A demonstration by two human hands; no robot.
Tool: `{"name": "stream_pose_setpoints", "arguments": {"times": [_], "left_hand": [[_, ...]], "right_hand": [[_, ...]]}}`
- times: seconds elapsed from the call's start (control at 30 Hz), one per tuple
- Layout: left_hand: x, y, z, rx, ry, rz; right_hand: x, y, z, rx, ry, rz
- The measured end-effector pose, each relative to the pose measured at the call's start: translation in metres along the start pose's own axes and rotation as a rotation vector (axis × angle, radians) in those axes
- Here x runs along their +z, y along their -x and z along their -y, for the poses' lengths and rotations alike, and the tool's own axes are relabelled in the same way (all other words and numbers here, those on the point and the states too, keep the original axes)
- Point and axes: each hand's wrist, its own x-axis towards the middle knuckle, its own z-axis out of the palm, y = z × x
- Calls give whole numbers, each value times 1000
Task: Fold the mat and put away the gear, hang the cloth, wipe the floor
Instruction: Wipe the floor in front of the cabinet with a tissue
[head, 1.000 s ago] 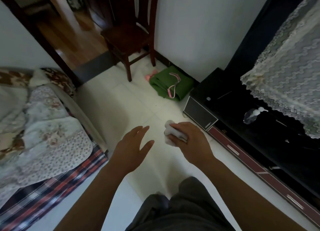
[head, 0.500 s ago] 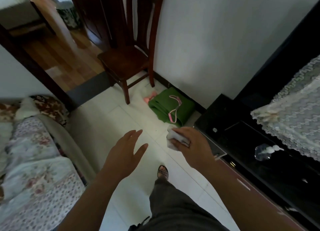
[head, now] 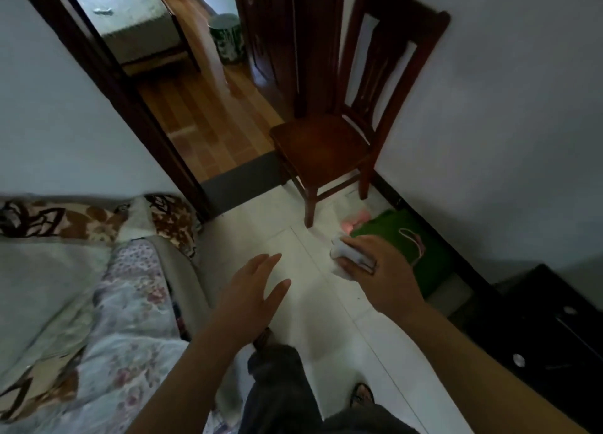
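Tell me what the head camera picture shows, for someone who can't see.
A person's right hand grips a small white cloth above a pale floor, with the left hand open beside it. A folded green mat lies by the wall near a wooden chair.

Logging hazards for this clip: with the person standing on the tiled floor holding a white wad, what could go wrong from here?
1. The folded green mat and the pink loop on it lie on the floor beside the chair; a step that way might catch a foot.
2. The right hand grips the white wad bunched up, so part of it could slip out while wiping.
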Motion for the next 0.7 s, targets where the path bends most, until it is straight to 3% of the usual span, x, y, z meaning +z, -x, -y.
{"name": "stream_pose_setpoints", "arguments": {"times": [0.37, 0.7], "left_hand": [[-126, -146, 93, 97, -149, -54], [-164, -256, 109, 116, -122, 80]], "right_hand": [[88, -176, 46, 35, -48, -52], [100, -277, 22, 172, -17, -107]]}}
